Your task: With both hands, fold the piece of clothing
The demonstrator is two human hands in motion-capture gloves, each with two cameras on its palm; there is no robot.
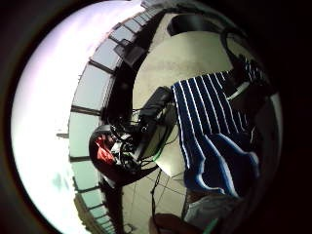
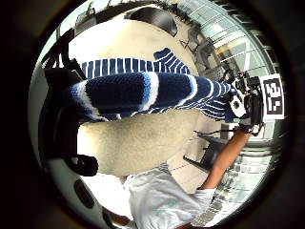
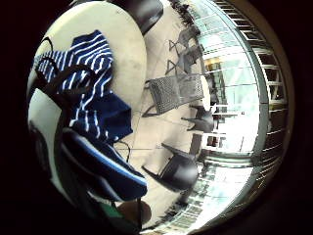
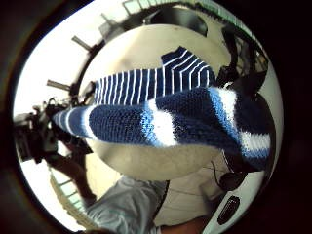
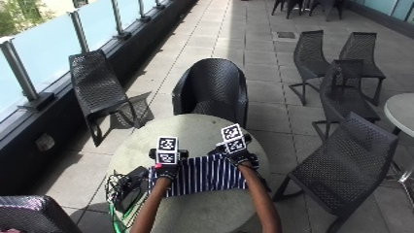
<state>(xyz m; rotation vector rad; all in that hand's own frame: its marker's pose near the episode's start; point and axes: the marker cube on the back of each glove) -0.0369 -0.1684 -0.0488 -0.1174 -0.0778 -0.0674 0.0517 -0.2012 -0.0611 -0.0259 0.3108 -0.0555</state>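
Gripping striped sweater [image 5: 206, 178], left hand [image 5: 166, 171], right hand [image 5: 241, 158]

Outdoor terrace: paving, chairs [image 5: 210, 87], railing [image 5: 39, 48]

daylight: bright, outdoor | shadows: hard, under chairs [image 5: 210, 90] | palm views: bent edges, sky glare
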